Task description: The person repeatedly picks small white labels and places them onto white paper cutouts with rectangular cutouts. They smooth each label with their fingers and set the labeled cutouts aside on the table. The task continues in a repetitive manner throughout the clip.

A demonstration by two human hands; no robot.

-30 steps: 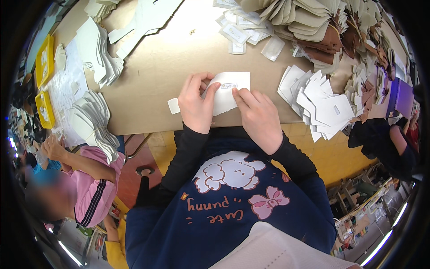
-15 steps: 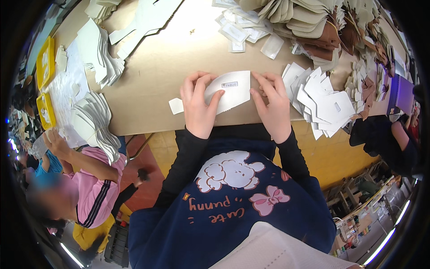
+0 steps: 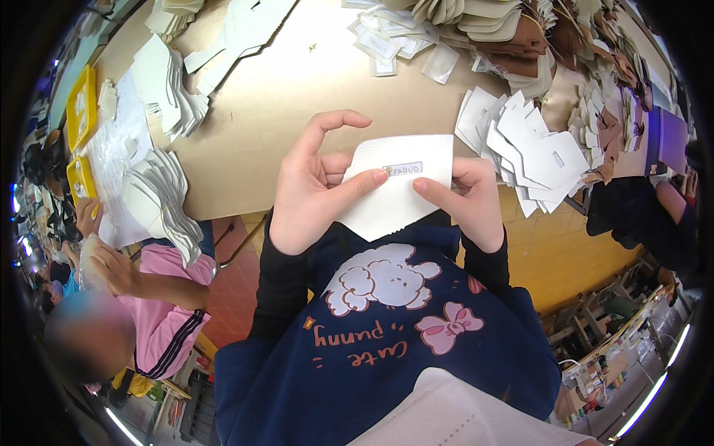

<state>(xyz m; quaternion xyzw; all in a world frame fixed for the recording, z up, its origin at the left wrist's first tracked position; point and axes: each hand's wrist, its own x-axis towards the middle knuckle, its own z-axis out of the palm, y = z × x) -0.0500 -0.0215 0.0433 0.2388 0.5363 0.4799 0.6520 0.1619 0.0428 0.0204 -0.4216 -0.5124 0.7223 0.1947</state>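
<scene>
A white flat cut piece [image 3: 398, 201] with a small grey rectangular label is held up between my hands, over the table's near edge. My left hand [image 3: 309, 193] grips its left side: the thumb presses by the label's left end, the index finger is raised and bent above, and other fingers go behind. My right hand [image 3: 477, 199] pinches the right side, thumb in front below the label and fingers behind. To the right of that hand lies a fanned stack of white cut pieces [image 3: 520, 141], the top one bearing a similar label.
Small clear packets [image 3: 383, 44] lie at the far middle. Beige and brown cut pieces [image 3: 513, 44] are heaped far right. White stacks [image 3: 160, 193] and yellow trays [image 3: 80, 111] stand left. A person in a pink sleeve [image 3: 175, 327] works at left; another person's arm [image 3: 673, 208] shows at right.
Both hands have lifted the labelled white piece off the table and toward me. My left thumb has moved onto the label's end, and my right hand has taken hold of the right side.
</scene>
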